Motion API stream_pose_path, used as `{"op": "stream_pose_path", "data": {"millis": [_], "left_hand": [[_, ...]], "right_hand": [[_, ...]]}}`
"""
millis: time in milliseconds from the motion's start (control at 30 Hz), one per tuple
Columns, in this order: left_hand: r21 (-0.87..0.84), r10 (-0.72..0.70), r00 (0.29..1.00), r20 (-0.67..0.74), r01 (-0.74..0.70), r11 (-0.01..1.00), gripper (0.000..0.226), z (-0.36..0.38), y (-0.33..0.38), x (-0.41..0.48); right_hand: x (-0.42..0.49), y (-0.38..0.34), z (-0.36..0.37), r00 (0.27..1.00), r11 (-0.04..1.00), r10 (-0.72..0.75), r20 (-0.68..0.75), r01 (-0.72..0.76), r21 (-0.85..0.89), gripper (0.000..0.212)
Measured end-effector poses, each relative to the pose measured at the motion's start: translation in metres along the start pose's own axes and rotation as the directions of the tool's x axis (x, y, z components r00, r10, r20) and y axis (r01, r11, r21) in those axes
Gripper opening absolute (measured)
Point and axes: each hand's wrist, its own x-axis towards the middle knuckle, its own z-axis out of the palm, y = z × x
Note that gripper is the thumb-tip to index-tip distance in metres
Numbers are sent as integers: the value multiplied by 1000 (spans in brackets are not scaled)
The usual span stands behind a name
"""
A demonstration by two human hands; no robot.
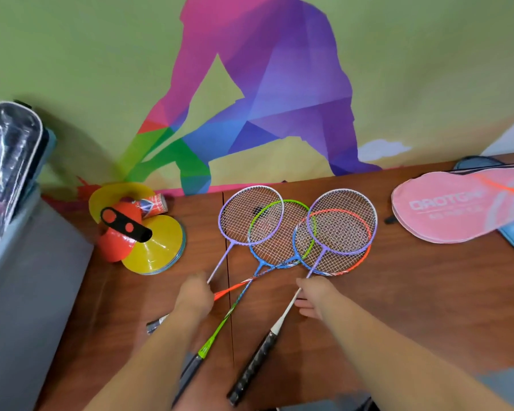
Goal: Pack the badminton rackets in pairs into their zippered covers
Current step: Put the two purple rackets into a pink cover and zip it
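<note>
Left hand [195,295] and right hand [315,295] hold 2 purple rackets [341,221], heads pointing away.

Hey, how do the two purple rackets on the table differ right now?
The left purple racket is held by the left hand, the right purple racket by the right hand. The right purple racket's black grip shows in full; the left purple racket's is mostly hidden. Both have purple frames and pale strings.
</note>
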Motion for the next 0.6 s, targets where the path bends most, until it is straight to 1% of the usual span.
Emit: {"op": "stream_pose_path", "data": {"millis": [67, 133, 200, 300, 400, 500, 600], "left_hand": [[-82, 16, 1000, -17, -18, 996, 26, -3, 7, -4], [-150, 31, 999, -21, -34, 988, 22, -7, 17, -10], [-212, 65, 998, -25, -68, 975, 24, -10, 29, -17], [-369, 138, 990, -24, -137, 919, 25, -9, 48, -27], [-516, 150, 988, 25, -116, 849, 29, -3, 73, -40], [-594, 173, 981, 85, -89, 799, 38, 5, 100, -51], [-655, 170, 973, 155, -27, 755, 40, 14, 128, -64]], "right_hand": [[-3, 2, -3, 999, 997, 34, 41, -37, 70, 30], [-5, 3, -6, 997, 993, 38, 72, -45, 107, 24], [-9, 3, -10, 995, 993, 3, 102, -15, 120, 18], [-14, 2, -15, 991, 989, -40, 131, 21, 149, 21], [-19, 1, -25, 986, 985, -89, 138, 67, 159, 22], [-26, -3, -43, 982, 980, -148, 116, 130, 152, 21], [-31, -5, -65, 975, 971, -197, 99, 179, 161, 23]]}}
